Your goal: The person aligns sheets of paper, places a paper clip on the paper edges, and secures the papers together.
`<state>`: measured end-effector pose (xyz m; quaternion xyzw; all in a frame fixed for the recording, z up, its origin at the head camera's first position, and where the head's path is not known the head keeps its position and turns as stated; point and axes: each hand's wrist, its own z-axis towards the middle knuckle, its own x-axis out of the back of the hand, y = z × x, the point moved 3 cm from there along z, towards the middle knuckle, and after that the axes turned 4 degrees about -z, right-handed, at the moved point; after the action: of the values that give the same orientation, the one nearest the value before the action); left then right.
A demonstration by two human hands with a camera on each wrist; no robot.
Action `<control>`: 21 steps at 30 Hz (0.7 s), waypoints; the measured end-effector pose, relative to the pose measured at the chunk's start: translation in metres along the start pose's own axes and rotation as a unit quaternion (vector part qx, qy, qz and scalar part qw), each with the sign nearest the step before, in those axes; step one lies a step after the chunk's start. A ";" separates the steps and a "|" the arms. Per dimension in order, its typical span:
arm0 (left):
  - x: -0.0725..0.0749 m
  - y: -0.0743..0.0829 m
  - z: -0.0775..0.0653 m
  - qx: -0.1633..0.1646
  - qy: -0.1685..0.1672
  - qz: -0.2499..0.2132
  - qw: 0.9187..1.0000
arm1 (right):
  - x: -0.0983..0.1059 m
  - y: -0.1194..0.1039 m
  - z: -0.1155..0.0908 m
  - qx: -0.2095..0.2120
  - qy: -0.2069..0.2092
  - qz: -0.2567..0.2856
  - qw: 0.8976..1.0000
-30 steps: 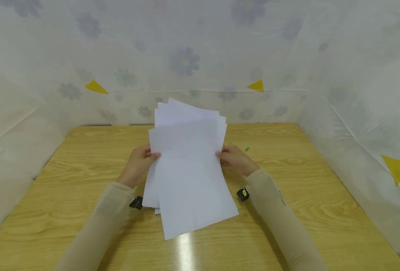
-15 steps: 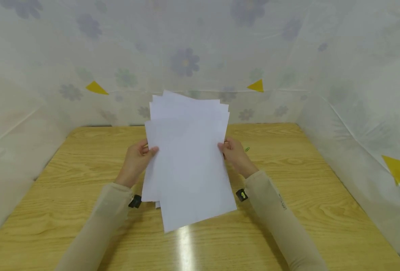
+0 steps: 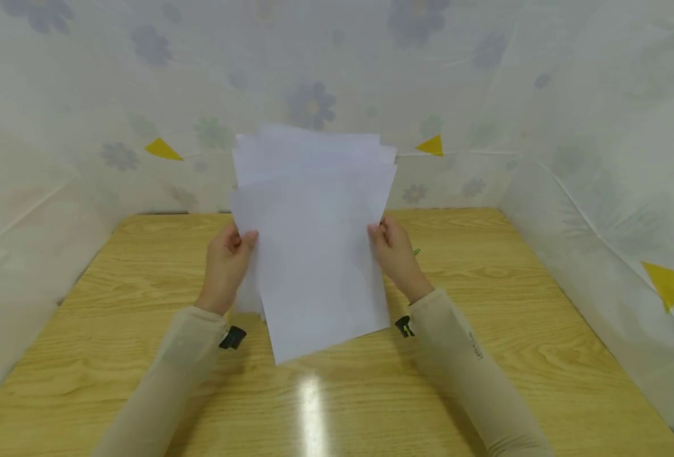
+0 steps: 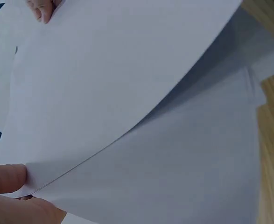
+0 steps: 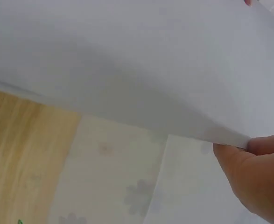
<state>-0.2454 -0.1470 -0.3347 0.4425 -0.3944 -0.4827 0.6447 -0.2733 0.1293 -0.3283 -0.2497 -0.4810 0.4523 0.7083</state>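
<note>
Several white paper sheets are held up over the table in a loose, uneven stack, their corners fanned out at the top and lower left. My left hand pinches the stack's left edge, thumb in front and fingers behind. On the opposite edge my right hand pinches the sheets the same way. In the left wrist view the front sheet bows away from the sheets behind it. The right wrist view shows thumb and fingers meeting at the paper's edge.
A green paper clip lies on the wooden table beyond my right hand, partly covered by it. Flower-patterned white sheeting encloses the back and sides, with yellow triangles on it.
Both hands have raised the paper stack, and its top edge has tilted up toward the head camera. The grip on both edges stays the same.
</note>
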 end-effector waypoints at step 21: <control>-0.012 0.043 -0.001 -0.257 0.033 -0.049 0.965 | 0.004 -0.054 -0.015 0.112 0.125 0.027 0.985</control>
<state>-0.2356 -0.1290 -0.2950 0.2965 -0.2134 -0.5836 0.7252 -0.2376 0.1088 -0.2903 -0.2362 -0.3277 0.4873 0.7742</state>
